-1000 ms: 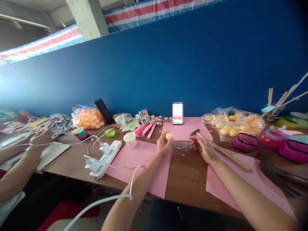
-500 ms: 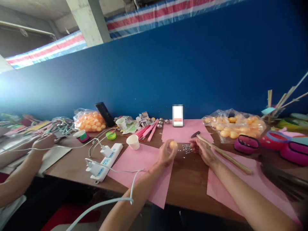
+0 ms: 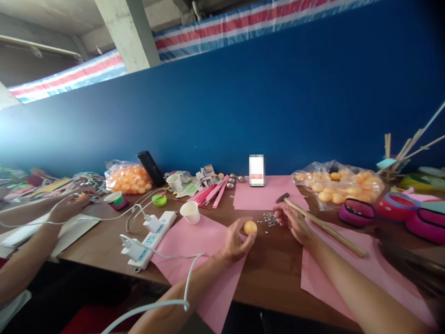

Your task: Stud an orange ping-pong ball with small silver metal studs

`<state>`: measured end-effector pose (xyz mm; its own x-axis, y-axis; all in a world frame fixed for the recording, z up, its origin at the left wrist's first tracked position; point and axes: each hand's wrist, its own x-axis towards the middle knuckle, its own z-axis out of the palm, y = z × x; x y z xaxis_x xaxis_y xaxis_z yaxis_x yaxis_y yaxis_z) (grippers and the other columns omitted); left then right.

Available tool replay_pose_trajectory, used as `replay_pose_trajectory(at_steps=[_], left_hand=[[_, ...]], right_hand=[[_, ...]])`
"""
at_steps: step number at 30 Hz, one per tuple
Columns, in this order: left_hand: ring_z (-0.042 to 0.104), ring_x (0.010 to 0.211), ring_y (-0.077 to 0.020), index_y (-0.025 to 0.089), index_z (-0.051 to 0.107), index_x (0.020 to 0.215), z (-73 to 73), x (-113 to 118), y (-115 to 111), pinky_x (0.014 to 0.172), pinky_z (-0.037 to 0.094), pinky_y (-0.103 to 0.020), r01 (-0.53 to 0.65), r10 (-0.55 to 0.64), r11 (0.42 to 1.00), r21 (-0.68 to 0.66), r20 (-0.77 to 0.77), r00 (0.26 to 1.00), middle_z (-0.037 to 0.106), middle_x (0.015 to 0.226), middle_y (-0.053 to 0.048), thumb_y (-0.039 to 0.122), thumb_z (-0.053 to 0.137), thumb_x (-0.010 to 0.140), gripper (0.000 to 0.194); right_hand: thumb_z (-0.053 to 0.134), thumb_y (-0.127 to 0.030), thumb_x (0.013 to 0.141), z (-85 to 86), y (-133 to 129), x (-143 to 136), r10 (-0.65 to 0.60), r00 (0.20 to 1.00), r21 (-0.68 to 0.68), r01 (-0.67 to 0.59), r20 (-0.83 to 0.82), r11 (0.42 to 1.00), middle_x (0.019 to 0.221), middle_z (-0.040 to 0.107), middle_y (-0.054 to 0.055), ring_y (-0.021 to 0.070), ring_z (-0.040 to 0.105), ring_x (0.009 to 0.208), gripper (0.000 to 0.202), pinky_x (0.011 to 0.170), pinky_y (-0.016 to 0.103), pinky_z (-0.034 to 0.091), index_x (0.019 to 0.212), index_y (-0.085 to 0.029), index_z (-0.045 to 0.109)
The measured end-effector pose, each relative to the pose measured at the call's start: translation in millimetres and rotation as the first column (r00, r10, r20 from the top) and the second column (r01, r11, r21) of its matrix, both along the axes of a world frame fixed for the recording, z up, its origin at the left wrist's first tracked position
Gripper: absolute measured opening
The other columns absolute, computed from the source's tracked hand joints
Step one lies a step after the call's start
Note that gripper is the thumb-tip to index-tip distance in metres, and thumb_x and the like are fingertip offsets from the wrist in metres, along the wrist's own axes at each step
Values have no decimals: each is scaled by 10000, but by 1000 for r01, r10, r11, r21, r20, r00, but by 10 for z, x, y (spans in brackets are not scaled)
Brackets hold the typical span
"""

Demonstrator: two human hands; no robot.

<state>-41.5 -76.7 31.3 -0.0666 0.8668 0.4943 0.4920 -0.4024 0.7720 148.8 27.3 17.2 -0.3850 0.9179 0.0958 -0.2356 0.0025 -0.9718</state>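
An orange ball is pinched between the thumb and fingers of my left hand, above the brown table by the left pink sheet. My right hand rests to the right of a small pile of shiny metal bits, its fingers curled; whether they hold a small piece is hidden. A hammer with a wooden handle lies just beyond and beside my right hand, partly over the right pink sheet.
A white power strip with plugs and cables, a paper cup and a bag of orange balls are at left. Another bag and pink pouches stand right. A person's hand works at far left.
My left hand has moved slightly down and toward me with the orange ball, which shows more fully. My right hand stays near the metal bits. The other person's hand has shifted.
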Motion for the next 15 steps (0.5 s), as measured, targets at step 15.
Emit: replay_pose_trajectory(at_steps=[15], left_hand=[[564,654,-112,141,580,955,328,241,615,633,458,-235,125,-1,975,-183,558,830,599,802,-61,451,523,730,388]], right_hand=[[500,-497,759,27,-16,-1,-6,1000,-13,6,-1,1000,699,559,16,86,483,561,362,484,203,379,878,-173,609]])
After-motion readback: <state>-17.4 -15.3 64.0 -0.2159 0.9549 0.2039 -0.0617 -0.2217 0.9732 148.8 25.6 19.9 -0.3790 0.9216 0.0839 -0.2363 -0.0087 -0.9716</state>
